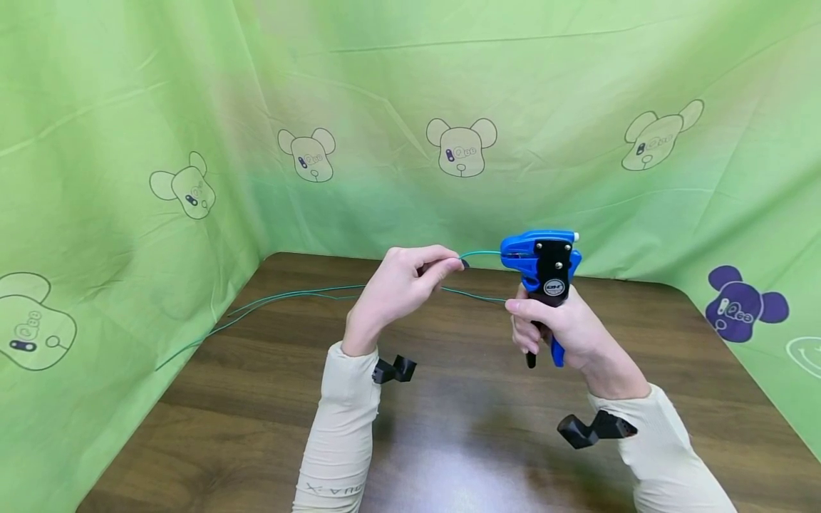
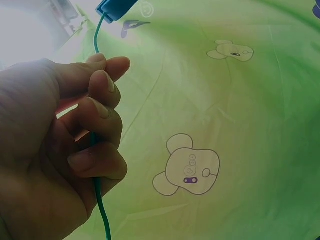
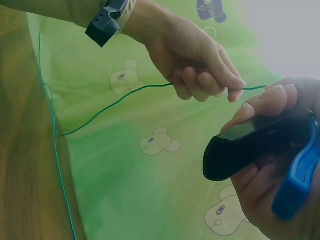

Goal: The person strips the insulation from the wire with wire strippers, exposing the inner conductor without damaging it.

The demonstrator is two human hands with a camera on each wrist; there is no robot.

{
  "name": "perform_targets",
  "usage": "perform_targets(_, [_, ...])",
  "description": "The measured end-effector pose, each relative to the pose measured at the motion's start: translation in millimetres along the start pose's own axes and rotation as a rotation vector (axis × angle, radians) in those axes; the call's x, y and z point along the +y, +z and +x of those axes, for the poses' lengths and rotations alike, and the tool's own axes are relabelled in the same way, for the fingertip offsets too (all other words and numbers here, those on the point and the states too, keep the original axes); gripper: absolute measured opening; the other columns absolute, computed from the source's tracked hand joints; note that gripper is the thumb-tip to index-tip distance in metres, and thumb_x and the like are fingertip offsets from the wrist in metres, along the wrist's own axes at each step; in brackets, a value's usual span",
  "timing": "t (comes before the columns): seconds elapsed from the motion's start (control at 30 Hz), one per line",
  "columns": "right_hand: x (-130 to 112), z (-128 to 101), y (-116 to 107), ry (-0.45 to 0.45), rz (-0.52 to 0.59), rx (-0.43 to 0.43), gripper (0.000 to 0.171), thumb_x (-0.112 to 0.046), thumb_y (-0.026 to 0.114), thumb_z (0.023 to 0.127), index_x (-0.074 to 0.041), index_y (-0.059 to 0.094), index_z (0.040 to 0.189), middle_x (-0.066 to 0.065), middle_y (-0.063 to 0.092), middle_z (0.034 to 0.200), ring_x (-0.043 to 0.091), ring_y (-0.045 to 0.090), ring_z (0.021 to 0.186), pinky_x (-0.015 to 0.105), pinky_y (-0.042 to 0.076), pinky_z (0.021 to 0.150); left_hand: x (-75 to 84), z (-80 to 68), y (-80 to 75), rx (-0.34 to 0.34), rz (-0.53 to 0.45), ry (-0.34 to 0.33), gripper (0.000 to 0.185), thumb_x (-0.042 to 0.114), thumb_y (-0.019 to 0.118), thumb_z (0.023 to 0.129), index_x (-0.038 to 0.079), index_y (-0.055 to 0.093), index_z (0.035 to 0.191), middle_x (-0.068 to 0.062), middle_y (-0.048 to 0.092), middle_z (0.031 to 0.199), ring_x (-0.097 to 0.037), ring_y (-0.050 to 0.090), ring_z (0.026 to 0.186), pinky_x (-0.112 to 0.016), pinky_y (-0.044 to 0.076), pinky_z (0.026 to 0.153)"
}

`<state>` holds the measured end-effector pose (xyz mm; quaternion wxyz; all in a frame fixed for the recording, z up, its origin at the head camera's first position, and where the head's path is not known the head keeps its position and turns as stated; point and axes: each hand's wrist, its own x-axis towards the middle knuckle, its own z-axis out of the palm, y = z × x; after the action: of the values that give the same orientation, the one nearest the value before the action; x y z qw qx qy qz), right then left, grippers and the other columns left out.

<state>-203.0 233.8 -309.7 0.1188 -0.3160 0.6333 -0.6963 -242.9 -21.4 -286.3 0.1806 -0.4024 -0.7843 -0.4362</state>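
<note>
Tabletop [image 1: 462, 399]; left grip [image 1: 405, 283] pinches wire [image 1: 481, 252], right grip [image 1: 573, 329] holds stripper [image 1: 545, 258].

Head cam sat furthest back, looking forward and down over the table [image 1: 224, 427]; left wrist cam hugged the left hand [image 2: 60, 160], facing the curtain [image 2: 250, 130]; right wrist cam, tight on the black handle [image 3: 240, 155], shared that hand

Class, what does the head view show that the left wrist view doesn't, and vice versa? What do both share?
Head only: the right hand gripping the blue tool by its handles, and pale sleeves.
Left wrist only: the palm side of the left hand, the green wire passing behind its curled fingers, and glare at upper left.
Both: the left hand pinching the wire, the tool's blue nose, and mouse-head prints on green cloth.
</note>
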Motion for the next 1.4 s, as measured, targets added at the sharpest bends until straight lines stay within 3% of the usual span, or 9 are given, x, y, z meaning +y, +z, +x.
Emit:
perform_targets(0.17, [-1.6,0.2,0.6,-0.006,-0.002,-0.007,0.030,0.002,0.042,0.099,-0.006,0.045,0.070,0.004,0.043,0.050,0.018,0.050,0.042,0.039,0.041,0.042,-0.7,-0.2,-0.5,0.002,-0.011,-0.004,0.013,0.022,0.061,0.098,0.017,0.074,0.099,0.004,0.059,0.067,-0.004,0.054,0.060,-0.021,0.038,0.051])
perform_targets(0.37, [-4.2,-0.5,0.9,0.012,-0.021,0.006,0.030,0.002,0.042,0.099,-0.005,0.045,0.070,0.004,0.044,0.050,0.019,0.050,0.043,0.038,0.045,0.045,-1.7,0.1,-0.6,-0.007,-0.018,-0.009,0.013,0.022,0.061,0.098,0.017,0.074,0.099,-0.004,0.061,0.068,-0.005,0.054,0.060,-0.022,0.037,0.051])
perform_targets(0.9, [-2.2,-0.7,-0.7,0.004,0.000,-0.003,0.030,0.002,0.043,0.099,-0.006,0.046,0.070,0.002,0.045,0.051,0.018,0.051,0.043,0.038,0.044,0.044,-2.1,-0.2,-1.0,-0.004,-0.018,-0.010,0.013,0.022,0.062,0.098,0.017,0.074,0.098,-0.006,0.062,0.067,-0.005,0.054,0.059,-0.022,0.036,0.050])
perform_targets(1.23, [-2.7,-0.8,-0.5,-0.012,0.000,-0.016,0.030,0.003,0.043,0.099,-0.006,0.046,0.070,0.003,0.045,0.052,0.020,0.049,0.042,0.039,0.044,0.044,-1.8,-1.2,-1.1,-0.005,-0.016,-0.015,0.012,0.023,0.062,0.098,0.018,0.073,0.097,0.003,0.058,0.066,-0.009,0.055,0.060,-0.022,0.036,0.050])
perform_targets(1.4, [-2.8,-1.4,-1.0,-0.011,-0.002,-0.015,0.030,0.004,0.043,0.099,-0.006,0.046,0.070,0.003,0.045,0.052,0.019,0.050,0.042,0.039,0.043,0.043,-1.8,-1.2,-1.1,-0.006,-0.020,-0.014,0.013,0.023,0.062,0.098,0.018,0.073,0.097,-0.003,0.060,0.066,-0.007,0.055,0.060,-0.022,0.036,0.050])
